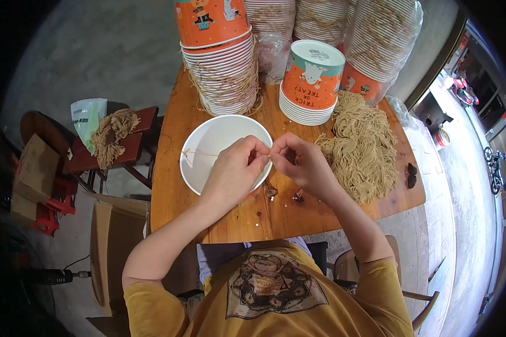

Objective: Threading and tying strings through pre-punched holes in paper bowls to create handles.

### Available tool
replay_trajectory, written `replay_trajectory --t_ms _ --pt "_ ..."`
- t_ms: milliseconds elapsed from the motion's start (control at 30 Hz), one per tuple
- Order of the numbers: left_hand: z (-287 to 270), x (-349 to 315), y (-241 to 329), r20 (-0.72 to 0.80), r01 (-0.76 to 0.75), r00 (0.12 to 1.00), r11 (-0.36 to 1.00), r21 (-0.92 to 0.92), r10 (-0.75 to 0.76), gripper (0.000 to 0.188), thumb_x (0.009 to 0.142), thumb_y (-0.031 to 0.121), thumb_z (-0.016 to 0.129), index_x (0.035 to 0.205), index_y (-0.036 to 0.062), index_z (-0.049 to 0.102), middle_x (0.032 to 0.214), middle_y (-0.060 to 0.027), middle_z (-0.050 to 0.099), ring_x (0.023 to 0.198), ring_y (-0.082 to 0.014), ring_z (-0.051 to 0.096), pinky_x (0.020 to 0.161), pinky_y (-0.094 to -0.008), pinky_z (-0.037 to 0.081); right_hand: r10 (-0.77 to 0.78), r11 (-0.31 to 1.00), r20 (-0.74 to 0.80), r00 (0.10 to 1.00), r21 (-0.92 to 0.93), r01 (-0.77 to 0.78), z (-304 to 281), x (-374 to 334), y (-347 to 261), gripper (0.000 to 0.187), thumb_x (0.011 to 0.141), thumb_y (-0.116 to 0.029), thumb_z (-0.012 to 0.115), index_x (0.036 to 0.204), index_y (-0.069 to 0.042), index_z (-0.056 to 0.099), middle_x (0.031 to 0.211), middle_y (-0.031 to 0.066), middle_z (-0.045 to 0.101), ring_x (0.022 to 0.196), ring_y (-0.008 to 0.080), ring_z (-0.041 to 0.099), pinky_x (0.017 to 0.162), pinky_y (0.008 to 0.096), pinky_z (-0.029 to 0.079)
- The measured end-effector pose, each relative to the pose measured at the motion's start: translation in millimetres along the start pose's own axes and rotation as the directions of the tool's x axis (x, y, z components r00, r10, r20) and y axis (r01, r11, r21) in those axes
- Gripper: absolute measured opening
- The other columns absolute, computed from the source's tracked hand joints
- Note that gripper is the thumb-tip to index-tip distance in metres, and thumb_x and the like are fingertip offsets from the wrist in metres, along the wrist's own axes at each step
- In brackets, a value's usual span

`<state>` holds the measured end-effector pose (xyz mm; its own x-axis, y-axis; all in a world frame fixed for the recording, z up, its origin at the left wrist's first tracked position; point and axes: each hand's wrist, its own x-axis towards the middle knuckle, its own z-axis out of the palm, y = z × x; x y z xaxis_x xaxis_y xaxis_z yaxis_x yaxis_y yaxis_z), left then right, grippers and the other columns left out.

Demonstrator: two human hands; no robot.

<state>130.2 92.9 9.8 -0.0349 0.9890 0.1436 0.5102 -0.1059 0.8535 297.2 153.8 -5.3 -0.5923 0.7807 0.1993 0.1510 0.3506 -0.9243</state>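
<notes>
A white-lined paper bucket (211, 132) stands mouth up on the wooden table in front of me. A thin tan cord (199, 153) runs from its left wall across the opening toward my fingers. My left hand (236, 168) reaches over the bucket, thumb and forefinger pinched at the right rim. Just outside that rim, my right hand (299, 163) pinches close against the left fingertips. A bit of the cord appears between the two pinches; its end is hidden by the fingers. To the right of my right hand lies a heap of tan cords (365, 151).
Behind stands a tall stack of orange buckets with cords (222, 73). A shorter upside-down stack (311, 84) is right of it, with bagged stacks (382, 39) farther back. Small white bits and dark pieces (411, 175) lie on the table (208, 224). A cardboard box (109, 241) is at lower left.
</notes>
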Motion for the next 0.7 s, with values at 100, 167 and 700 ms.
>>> replay_trajectory --t_ms 100,167,700 --pt "1 3 -3 0.015 0.041 0.999 0.998 -0.049 -0.040 0.009 0.086 0.008 0.056 0.088 -0.0004 0.055 0.080 -0.0116 0.060 0.072 -0.0241 0.059 0.068 -0.0350 0.047 0.023 0.998 0.018 1.000 0.057 -0.024 0 0 0 0.008 0.087 -0.008 0.061 0.088 -0.003 0.055 0.067 -0.0039 0.051 0.060 0.0030 0.045 0.056 0.0216 0.040" --pt "1 4 -6 0.011 0.037 0.999 0.998 -0.059 -0.037 0.008 0.086 0.007 0.056 0.088 -0.0001 0.054 0.078 -0.0102 0.061 0.071 -0.0220 0.059 0.067 -0.0339 0.047 0.041 0.999 0.010 0.999 -0.006 -0.041 -1 -1 1 0.008 0.087 -0.008 0.061 0.088 -0.003 0.055 0.068 -0.0043 0.051 0.061 0.0026 0.045 0.056 0.0211 0.040" --pt "0 5 1 0.073 0.096 0.993 0.992 -0.082 -0.090 0.010 0.087 0.009 0.058 0.090 -0.0005 0.056 0.080 -0.0093 0.063 0.072 -0.0174 0.060 0.067 -0.0315 0.048 0.022 1.000 -0.034 0.999 0.018 -0.021 0 -4 7 0.007 0.088 -0.008 0.060 0.090 -0.002 0.056 0.068 -0.0030 0.051 0.061 0.0034 0.044 0.057 0.0212 0.040"
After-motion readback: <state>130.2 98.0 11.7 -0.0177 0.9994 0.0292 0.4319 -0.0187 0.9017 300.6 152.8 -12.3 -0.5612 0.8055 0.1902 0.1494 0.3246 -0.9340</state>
